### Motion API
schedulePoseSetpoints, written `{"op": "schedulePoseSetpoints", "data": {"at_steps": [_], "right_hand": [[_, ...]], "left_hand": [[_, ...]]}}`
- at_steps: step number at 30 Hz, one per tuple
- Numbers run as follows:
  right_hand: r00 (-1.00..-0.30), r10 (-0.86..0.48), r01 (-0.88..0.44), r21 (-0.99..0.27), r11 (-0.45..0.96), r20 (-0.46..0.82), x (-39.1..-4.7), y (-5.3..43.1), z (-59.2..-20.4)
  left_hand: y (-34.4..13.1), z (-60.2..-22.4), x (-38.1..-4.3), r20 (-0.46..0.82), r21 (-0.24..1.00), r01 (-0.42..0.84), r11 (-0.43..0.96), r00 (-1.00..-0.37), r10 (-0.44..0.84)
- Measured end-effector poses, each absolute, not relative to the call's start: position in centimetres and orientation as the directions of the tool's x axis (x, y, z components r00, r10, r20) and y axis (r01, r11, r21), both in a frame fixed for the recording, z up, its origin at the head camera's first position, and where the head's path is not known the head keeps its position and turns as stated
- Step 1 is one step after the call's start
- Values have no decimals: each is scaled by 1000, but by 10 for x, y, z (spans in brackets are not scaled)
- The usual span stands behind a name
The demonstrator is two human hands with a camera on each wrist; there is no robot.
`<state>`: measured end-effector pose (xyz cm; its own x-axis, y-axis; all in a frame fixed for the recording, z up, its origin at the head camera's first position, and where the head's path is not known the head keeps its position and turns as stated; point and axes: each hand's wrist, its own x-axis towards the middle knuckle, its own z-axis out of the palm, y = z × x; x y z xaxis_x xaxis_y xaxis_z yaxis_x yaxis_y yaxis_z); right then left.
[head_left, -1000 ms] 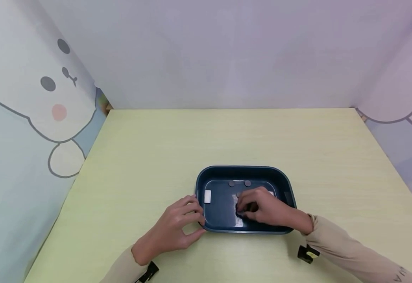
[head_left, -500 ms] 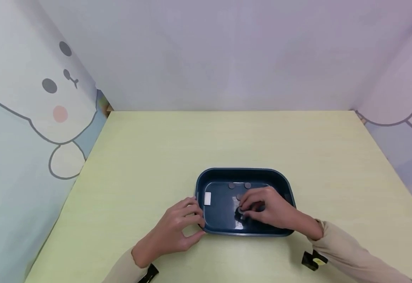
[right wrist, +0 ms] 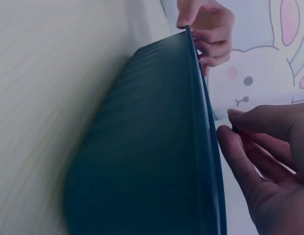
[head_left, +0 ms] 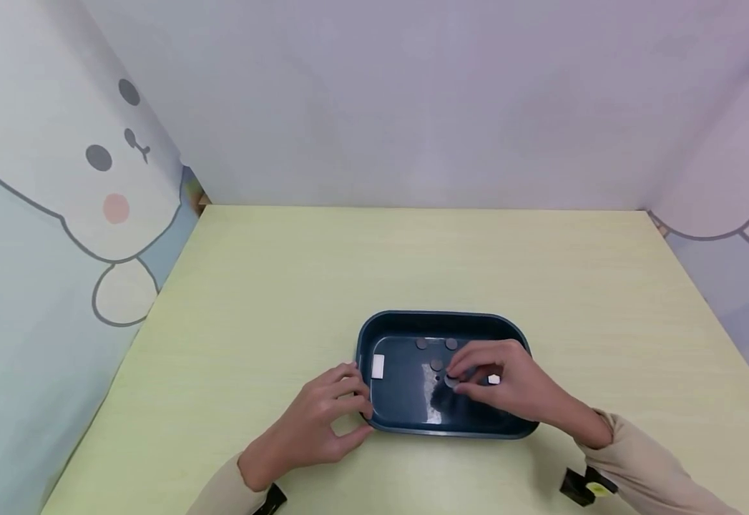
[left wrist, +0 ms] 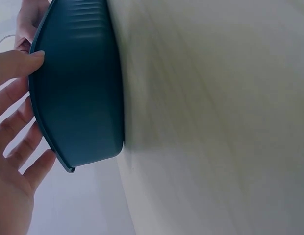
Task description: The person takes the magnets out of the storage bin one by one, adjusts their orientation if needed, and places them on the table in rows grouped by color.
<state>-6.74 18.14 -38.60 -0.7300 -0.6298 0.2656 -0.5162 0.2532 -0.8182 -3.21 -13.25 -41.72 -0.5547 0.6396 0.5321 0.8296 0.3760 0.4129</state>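
Your right hand (head_left: 509, 379) — fingers pinching a grey disc (head_left: 451, 382); your left hand (head_left: 322, 422) — fingers clamped on the dark-blue tray (head_left: 400, 393), eight o'clock.

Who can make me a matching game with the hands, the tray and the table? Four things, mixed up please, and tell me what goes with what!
Things:
1. left hand
2. right hand
3. tray
4. table

Clues:
A. pale yellow
B. pinching a small round piece
C. touching the tray's left end
D. dark blue

Pairs: 1-C, 2-B, 3-D, 4-A
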Motion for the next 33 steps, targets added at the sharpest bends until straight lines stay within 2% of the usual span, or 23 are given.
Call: {"op": "schedulePoseSetpoints", "data": {"at_steps": [11, 21, 33], "right_hand": [[-747, -595, -517, -822, 238, 297, -64, 191, -380], [-805, -534, -484, -806, 339, 259, -65, 198, -371], [-803, -522, -503, -796, 336, 287, -68, 211, -368]], "left_hand": [[-132, -419, -30, 539, 422, 824, 379, -564, 626], [-133, -416, -31, 522, 407, 827, 388, -559, 644], [-133, -416, -31, 525, 403, 831, 384, -554, 646]]}}
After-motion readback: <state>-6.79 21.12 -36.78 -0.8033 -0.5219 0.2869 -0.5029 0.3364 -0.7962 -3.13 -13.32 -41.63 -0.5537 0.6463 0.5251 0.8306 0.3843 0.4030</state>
